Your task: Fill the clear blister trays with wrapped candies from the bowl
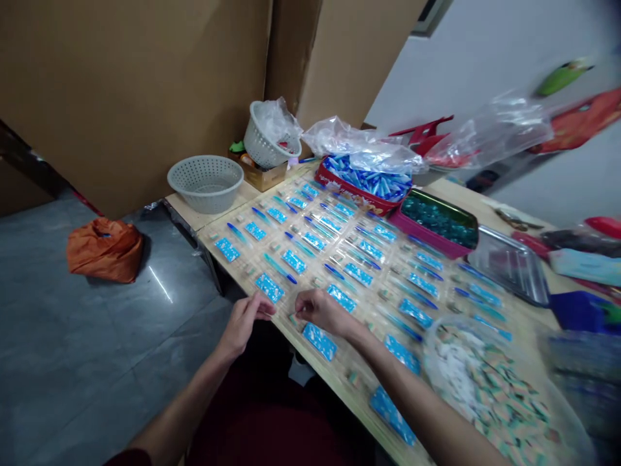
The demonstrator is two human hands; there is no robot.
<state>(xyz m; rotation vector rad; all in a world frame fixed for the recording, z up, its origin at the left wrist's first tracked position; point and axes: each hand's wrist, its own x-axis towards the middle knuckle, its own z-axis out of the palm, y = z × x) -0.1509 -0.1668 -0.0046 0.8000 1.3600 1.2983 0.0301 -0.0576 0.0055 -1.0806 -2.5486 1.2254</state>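
Working at table edge (345, 378), left grip (245, 321) curled, hold unclear, right grip (324, 310) pinching piece (293, 318)

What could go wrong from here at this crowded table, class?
The right hand and forearm lie low over the rows of blue cards, possibly knocking them out of line. The blue card nearest the wooden table's edge could slide off. The clear bowl of small pieces sits close to the forearm and might tip.

Piece (293, 318) at right hand (325, 312) too small to tell, clear bowl (485, 382) blurred, cut off
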